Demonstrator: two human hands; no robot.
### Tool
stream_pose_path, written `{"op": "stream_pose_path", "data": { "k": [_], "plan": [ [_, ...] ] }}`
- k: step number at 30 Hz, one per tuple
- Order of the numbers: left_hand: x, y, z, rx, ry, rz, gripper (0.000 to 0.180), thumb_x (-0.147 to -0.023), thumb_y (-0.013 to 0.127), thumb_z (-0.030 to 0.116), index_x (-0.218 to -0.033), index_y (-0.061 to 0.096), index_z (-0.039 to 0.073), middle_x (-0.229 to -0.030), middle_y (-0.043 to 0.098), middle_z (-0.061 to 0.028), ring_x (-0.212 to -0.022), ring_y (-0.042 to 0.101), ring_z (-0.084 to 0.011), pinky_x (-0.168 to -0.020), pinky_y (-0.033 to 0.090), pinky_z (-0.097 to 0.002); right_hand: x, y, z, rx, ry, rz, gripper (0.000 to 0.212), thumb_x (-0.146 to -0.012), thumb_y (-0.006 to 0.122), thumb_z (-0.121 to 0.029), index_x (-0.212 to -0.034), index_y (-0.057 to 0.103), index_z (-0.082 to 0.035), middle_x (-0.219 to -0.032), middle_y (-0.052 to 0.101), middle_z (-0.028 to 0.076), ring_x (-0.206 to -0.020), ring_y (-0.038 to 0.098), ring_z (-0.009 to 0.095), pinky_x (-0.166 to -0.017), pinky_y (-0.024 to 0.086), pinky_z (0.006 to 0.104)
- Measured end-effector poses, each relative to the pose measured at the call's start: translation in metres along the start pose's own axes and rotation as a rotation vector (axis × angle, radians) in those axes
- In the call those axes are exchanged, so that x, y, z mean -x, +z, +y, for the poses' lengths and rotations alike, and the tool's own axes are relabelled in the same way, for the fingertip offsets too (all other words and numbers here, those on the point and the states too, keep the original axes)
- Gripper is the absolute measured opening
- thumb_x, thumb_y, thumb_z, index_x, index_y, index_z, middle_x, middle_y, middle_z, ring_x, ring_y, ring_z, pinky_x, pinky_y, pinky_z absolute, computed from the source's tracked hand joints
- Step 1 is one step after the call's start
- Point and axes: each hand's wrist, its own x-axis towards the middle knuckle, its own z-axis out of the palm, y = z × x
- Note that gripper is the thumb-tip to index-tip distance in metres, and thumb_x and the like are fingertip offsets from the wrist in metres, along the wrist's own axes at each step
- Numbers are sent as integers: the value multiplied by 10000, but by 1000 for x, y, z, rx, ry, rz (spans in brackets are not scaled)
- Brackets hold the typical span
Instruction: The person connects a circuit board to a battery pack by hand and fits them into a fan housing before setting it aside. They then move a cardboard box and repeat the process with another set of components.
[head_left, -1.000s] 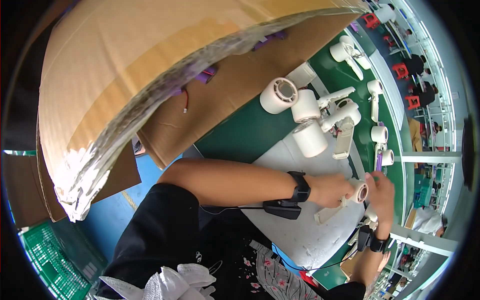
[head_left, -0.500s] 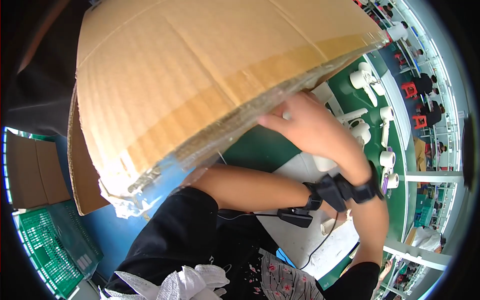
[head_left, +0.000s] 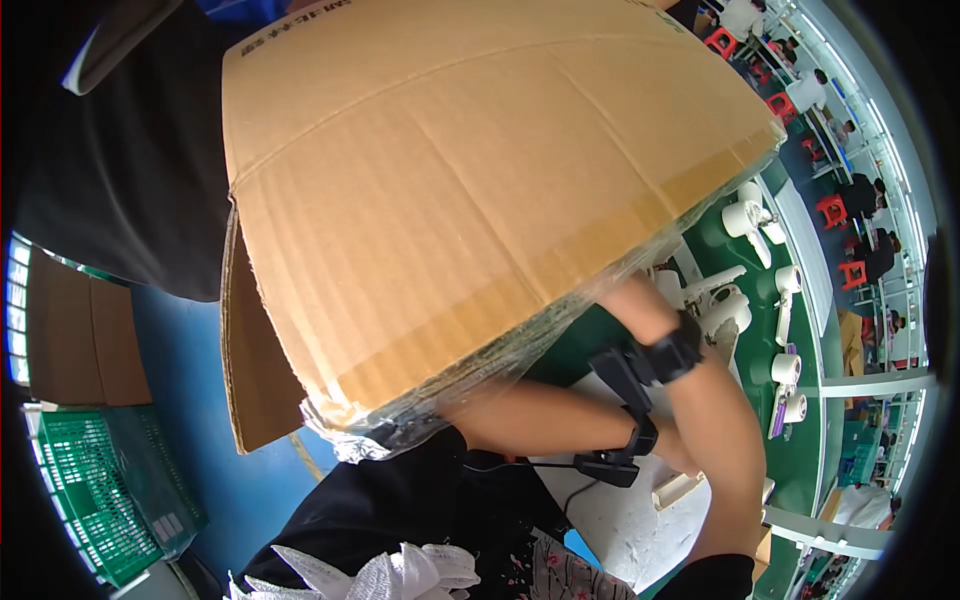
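Observation:
A big brown cardboard box (head_left: 480, 190) fills the upper view, with clear plastic film along its lower edge (head_left: 480, 375). My right hand (head_left: 632, 298) reaches up from a black wristband to that edge, and its fingers are hidden behind the box. My left forearm lies across the white sheet (head_left: 620, 520) on the green table (head_left: 800, 330). My left hand (head_left: 684, 458) shows only as a sliver behind my right forearm, next to a small white part (head_left: 676, 490). What either hand holds is hidden.
White rolls and white plastic parts (head_left: 745, 215) lie on the green table at the right. A green crate (head_left: 100, 490) and flat cardboard (head_left: 75, 335) sit on the blue floor at the left. Other people sit by red stools (head_left: 835, 210) farther right.
The box has swung down and right, covering more of the table. My right hand has moved up from the white sheet to the box's lower edge.

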Motion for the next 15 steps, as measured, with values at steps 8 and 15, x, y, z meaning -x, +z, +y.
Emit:
{"op": "stream_pose_path", "data": {
  "k": [8,15],
  "plan": [
    [22,-77,69,200,-293,-77,219,-661,663,72,-880,675,72,-969,651,-132,-935,607,-292,-790,484,-387,106,-78,-10,-926,579,-264,431,-786,753,-237,-1039,577,65,-787,634,88,-633,606,121,-604,486,232],
    [21,-111,90,177,-196,-56,112,-686,637,-9,-789,651,34,-783,665,-138,-802,648,-303,-738,497,-400,306,-103,-12,-1275,427,459,438,-765,719,-155,-1080,480,35,-803,597,180,-638,633,298,-567,529,349]
  ]
}}
